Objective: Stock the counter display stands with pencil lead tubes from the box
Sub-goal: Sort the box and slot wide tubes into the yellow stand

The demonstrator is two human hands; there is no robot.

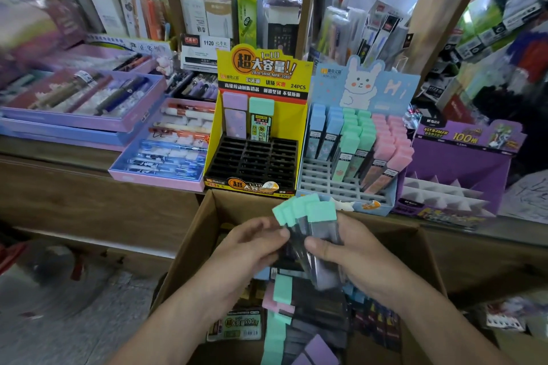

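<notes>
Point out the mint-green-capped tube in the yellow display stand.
The mint-green-capped pencil lead tube, back row, right of the two lilac-capped tubes in the yellow cardboard display stand.

Bodies of held tubes (321, 212) partly hidden by fingers (318, 244), box (192, 241) cut off below, far-left goods (26, 27) blurred

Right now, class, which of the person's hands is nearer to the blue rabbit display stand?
Right. The right hand sits directly in front of the blue rabbit display stand; the left hand is further left, in front of the yellow stand. Both hold green-capped tubes.
</notes>
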